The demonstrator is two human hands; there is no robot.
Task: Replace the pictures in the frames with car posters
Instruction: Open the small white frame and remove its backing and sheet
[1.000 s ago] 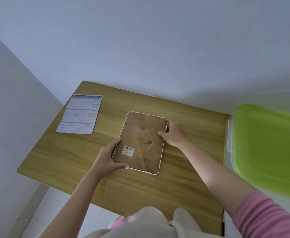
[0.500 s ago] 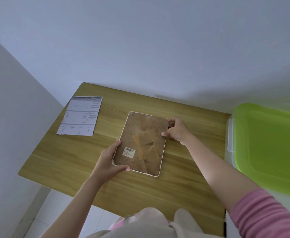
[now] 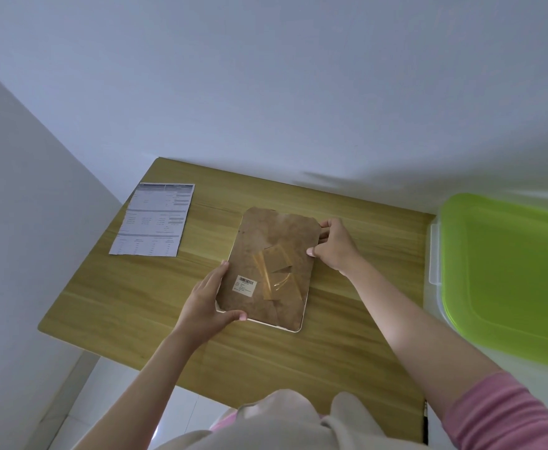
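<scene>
A picture frame [image 3: 275, 241] lies face down in the middle of the wooden table [image 3: 129, 297]. Its brown backing board faces up, with a barcode sticker [image 3: 244, 283] and a folded stand taped over it. My left hand [image 3: 206, 303] grips the frame's near left corner, thumb laid across the near edge. My right hand [image 3: 334, 246] grips the far right edge, thumb on the backing and fingers curled around the rim. A printed sheet [image 3: 155, 219] lies flat at the table's far left.
A clear plastic bin with a lime-green lid [image 3: 509, 274] stands right of the table. White walls close in behind and on the left. My lap shows below the table's near edge.
My right hand has slid from the middle of the right edge up toward the far right corner. The left hand stays at the near left corner. The frame has barely shifted.
</scene>
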